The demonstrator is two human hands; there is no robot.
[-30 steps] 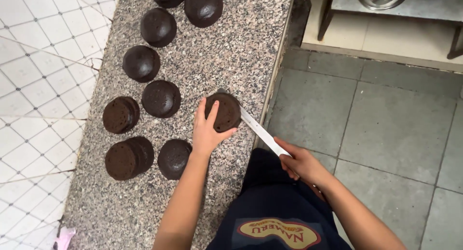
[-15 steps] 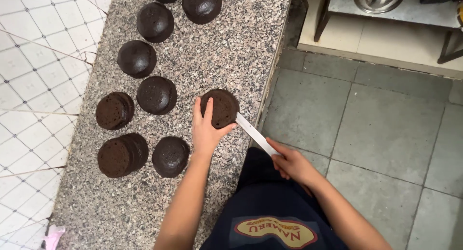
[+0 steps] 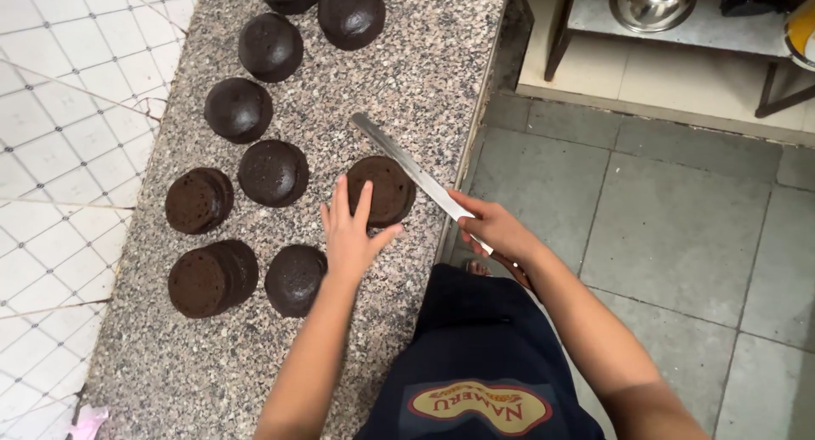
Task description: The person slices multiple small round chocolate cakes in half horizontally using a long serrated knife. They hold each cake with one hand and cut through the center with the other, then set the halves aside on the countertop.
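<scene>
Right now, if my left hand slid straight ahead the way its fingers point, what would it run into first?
The left hand already has its fingertips on the dark round cake on the granite counter. Going straight on, it would push onto that cake, then likely meet the knife blade lying across its far edge; blade height is unclear.

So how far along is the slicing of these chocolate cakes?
Done: two stacks of cut layers lie at the counter's left. In hand: the left hand steadies a cake while the right hand draws the long knife across it. Left: about six domed cakes, like, look uncut.
</scene>
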